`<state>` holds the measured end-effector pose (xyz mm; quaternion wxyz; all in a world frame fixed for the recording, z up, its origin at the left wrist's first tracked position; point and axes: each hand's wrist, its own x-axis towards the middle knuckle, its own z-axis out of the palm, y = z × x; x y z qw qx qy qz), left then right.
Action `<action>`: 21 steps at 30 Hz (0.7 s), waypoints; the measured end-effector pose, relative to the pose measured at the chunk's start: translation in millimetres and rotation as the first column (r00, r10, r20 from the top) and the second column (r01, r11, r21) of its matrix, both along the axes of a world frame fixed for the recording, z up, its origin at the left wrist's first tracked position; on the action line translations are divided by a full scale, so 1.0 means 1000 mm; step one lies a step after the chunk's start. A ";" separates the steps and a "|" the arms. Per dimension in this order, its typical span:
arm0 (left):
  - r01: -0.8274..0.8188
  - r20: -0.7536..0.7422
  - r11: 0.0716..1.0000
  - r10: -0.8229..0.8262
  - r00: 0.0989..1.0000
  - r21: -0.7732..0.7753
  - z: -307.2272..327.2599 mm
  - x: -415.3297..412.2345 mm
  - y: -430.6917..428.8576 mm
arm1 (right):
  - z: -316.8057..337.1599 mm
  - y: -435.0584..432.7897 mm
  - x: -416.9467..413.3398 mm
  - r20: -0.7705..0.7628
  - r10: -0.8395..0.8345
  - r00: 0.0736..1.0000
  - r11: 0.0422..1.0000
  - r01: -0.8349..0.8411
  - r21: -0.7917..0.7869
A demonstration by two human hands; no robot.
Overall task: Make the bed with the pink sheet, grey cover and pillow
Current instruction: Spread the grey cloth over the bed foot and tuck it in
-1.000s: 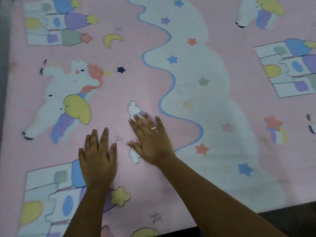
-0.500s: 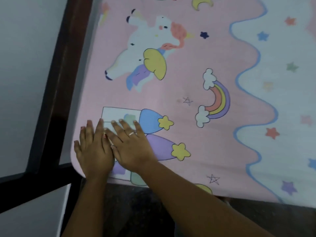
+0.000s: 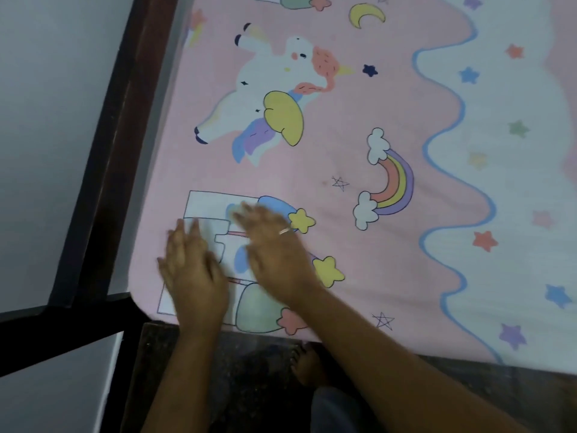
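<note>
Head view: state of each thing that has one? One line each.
Pink sheet: spread flat on the bed, near corner smooth.
Left hand: open, palm down on the sheet, motion-blurred.
Right hand: open, palm down on the sheet, ring on one finger.
Bed frame: dark wood, bare along the left edge.
Grey cover, pillow: not in view.

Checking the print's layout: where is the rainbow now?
In the head view, the rainbow lies mid-sheet, right of the unicorn, beyond the right hand.
</note>
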<state>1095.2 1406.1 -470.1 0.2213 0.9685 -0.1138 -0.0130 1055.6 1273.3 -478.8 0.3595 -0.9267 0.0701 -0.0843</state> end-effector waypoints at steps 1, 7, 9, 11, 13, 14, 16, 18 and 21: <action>0.057 -0.002 0.998 -0.057 0.998 0.001 0.000 -0.006 -0.018 | -0.011 -0.025 -0.006 -0.056 -0.095 0.994 0.983 0.085 -0.161; 0.156 -0.058 0.986 -0.159 0.985 -0.065 -0.007 -0.026 -0.087 | -0.026 -0.031 -0.063 -0.300 -0.206 0.932 0.959 0.131 -0.250; 0.169 -0.056 0.979 -0.176 0.983 -0.112 -0.007 -0.026 -0.095 | -0.010 -0.006 -0.078 -0.305 0.089 0.948 0.996 -0.078 0.049; 0.218 -0.078 0.967 -0.230 0.970 -0.133 -0.008 -0.023 -0.105 | 0.003 -0.007 -0.087 -0.087 0.257 0.963 0.962 -0.246 0.119; 0.249 -0.155 0.958 -0.270 0.950 -0.139 -0.005 -0.019 -0.122 | 0.002 -0.042 -0.091 0.010 0.233 0.972 0.963 -0.233 0.134; 0.272 -0.179 0.952 -0.295 0.938 -0.143 -0.003 -0.021 -0.136 | -0.002 -0.072 -0.095 0.032 0.097 0.995 0.988 -0.100 0.118; 0.323 -0.180 0.933 -0.349 0.920 -0.156 0.001 -0.027 -0.168 | -0.011 -0.138 -0.109 0.023 -0.279 0.960 0.960 0.278 0.025; 0.388 -0.173 0.907 -0.414 0.894 -0.165 0.000 -0.037 -0.202 | -0.027 -0.217 -0.138 0.066 -0.523 0.850 0.829 0.525 -0.193; 0.577 -0.170 0.809 -0.588 0.791 -0.113 -0.010 -0.070 -0.259 | -0.035 -0.304 -0.200 -0.085 -0.644 0.760 0.705 0.547 -0.451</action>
